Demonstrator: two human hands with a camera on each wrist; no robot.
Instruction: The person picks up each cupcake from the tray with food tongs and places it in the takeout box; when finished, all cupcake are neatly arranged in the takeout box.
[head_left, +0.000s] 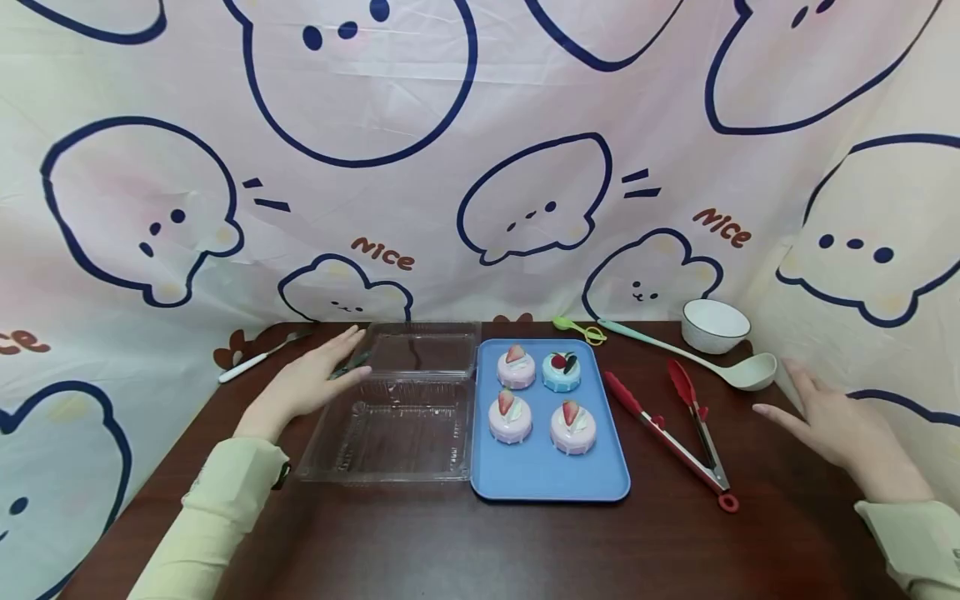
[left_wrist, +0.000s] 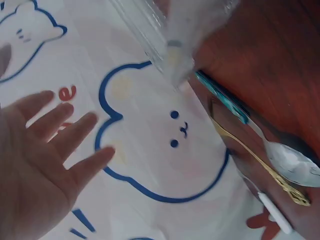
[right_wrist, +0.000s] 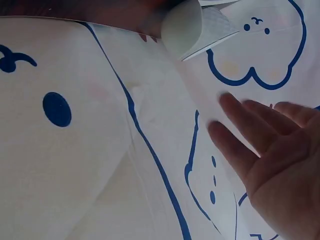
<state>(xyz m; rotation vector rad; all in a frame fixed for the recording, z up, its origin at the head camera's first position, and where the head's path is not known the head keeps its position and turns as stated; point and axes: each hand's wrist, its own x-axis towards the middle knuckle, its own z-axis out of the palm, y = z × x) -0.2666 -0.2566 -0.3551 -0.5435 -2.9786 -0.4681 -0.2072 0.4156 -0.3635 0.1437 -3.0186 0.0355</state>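
Observation:
My left hand [head_left: 303, 385] hovers with spread fingers over the left side of a clear plastic container [head_left: 401, 429], whose lid stands open behind it. A spoon with a teal handle [left_wrist: 225, 99] and a gold-handled utensil [left_wrist: 265, 165] lie near that hand, mostly hidden by it in the head view. Over at the right, my right hand [head_left: 843, 429] is held out with its fingers extended, near the pale ladle [head_left: 750, 372] and holding nothing. Between the hands, a blue tray [head_left: 547, 482] carries three pink cakes [head_left: 510, 419] and one blue cake [head_left: 562, 375].
Red-handled tongs [head_left: 678, 446] lie spread right of the tray. A white bowl [head_left: 715, 327] stands at the back right. Behind the tray lies a small green utensil [head_left: 581, 330]. A white-handled utensil [head_left: 251, 364] is at the far left. Patterned cloth [head_left: 525, 292] rises behind the table.

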